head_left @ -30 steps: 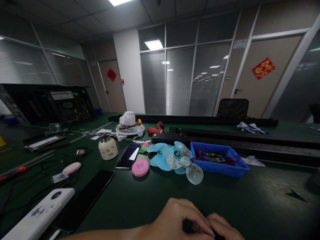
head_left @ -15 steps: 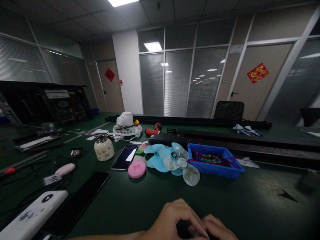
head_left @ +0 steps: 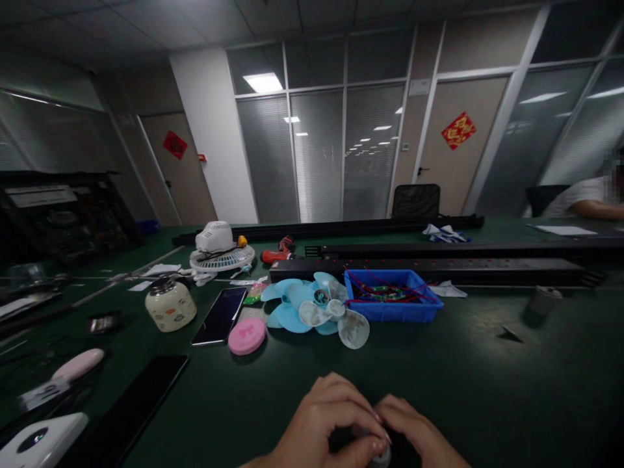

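Observation:
My left hand [head_left: 324, 422] and my right hand [head_left: 419, 435] meet at the bottom edge of the view, low over the green table [head_left: 487, 383]. Both have their fingers curled round a small dark object [head_left: 377, 455] with a pale end, mostly hidden between them. Beyond the hands lie blue and clear fan blades [head_left: 312, 309] and a blue bin [head_left: 390, 296] of red-wired parts.
A pink round lid [head_left: 247, 335], a phone [head_left: 219, 315], a cream jar [head_left: 169, 304] and a white fan guard [head_left: 221, 250] lie to the left. Long black bars [head_left: 439, 266] cross the table behind. A seated person [head_left: 585, 198] is at the far right.
The view has turned right and dipped, so everything shifted left and a person came into view. My hands stay together on the small object and show more fully.

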### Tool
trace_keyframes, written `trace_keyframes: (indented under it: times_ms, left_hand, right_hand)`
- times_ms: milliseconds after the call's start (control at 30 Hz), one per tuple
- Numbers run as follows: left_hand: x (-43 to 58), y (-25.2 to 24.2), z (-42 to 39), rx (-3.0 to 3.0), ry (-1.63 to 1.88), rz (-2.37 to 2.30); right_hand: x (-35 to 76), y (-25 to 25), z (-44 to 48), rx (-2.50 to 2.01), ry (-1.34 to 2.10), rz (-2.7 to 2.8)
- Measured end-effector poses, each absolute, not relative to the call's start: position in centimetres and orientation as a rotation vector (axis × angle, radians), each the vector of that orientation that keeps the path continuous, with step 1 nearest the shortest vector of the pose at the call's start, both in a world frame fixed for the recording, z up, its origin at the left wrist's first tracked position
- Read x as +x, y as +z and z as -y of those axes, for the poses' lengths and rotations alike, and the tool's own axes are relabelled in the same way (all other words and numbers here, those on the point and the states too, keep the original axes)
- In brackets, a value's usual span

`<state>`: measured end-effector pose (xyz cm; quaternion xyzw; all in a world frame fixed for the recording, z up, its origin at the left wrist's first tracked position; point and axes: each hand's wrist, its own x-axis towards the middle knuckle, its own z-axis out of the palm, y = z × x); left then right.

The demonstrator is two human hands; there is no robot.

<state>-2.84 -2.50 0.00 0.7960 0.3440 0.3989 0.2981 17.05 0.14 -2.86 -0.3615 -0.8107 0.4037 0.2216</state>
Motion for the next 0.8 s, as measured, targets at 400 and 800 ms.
trace_keyframes:
  times_ms: [400, 800]
  left_hand:
    - [-7.5, -0.4, -1.0, 1.943, 0.752, -1.182]
    - [-7.5, -1.5, -1.2, 2.193, 0.544, -1.260]
  right_hand:
    - [17.2, -0.4, 0.8, -1.121, 1.189, 2.198]
    - [17.4, -1.5, 0.7, -1.031, 1.155, 2.122]
